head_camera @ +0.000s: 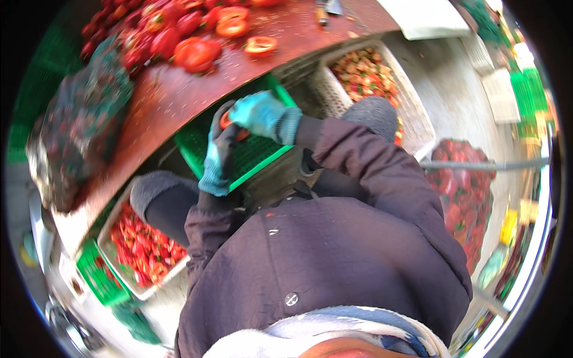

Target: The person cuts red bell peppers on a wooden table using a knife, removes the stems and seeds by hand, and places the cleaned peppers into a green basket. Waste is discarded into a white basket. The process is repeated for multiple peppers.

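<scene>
Both my hands wear teal work gloves and meet over a green plastic crate below the table edge. My left hand, its palm side dark, grips a red pepper. My right hand closes over the same pepper from above; its fingertips are partly hidden. On the red tabletop lie a heap of red peppers, a cut pepper piece and a knife with a wooden handle. Pale seeds are scattered over the tabletop.
At the right, a white crate holds pepper cores and scraps; at the lower left, another white crate holds red pepper pieces. A filled mesh sack leans at the table's left. A red-filled sack lies on the floor at the right.
</scene>
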A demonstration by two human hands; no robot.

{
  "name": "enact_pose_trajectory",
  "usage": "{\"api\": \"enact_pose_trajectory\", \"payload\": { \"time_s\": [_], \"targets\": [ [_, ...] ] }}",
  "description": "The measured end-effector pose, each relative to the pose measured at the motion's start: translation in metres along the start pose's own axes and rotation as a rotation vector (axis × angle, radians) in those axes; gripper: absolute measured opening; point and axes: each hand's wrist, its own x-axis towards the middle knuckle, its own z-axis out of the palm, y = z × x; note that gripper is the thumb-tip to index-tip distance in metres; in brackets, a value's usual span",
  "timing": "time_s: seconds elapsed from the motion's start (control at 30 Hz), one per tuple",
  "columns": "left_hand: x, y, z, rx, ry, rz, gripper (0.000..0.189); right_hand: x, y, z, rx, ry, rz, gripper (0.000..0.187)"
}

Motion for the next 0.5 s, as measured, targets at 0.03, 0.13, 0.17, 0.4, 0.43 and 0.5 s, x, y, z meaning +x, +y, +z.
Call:
{"api": "enact_pose_trajectory", "payload": {
  "time_s": [0.03, 0.13, 0.17, 0.4, 0.43, 0.5],
  "targets": [
    [0.001, -0.004, -0.003, -0.01, -0.067, 0.044, 0.045, -0.002, 0.003, -0.005, 0.016, -0.151, 0.007, 0.012],
    [0.009, -0.026, -0.019, -0.15, -0.055, -0.053, 0.044, -0.013, 0.023, -0.026, 1.486, -0.02, 0.693, 0.024],
    [0.012, -0.035, -0.027, -0.293, -0.076, -0.098, 0.044, -0.018, 0.043, -0.034, 1.519, 0.24, 0.683, 0.024],
    [0.026, -0.099, -0.063, 1.505, 0.107, -0.203, 0.072, -0.234, 0.216, -0.083, -0.178, 0.071, 1.069, 0.06],
    [0.026, -0.101, -0.061, 1.463, 0.067, -0.194, 0.068, -0.258, 0.219, -0.065, -0.119, -0.175, 1.248, 0.057],
    [0.023, -0.1, -0.053, 1.002, -0.045, -0.279, 0.062, -0.3, 0.204, -0.021, 0.403, -0.23, 1.209, 0.046]
  ]
}}
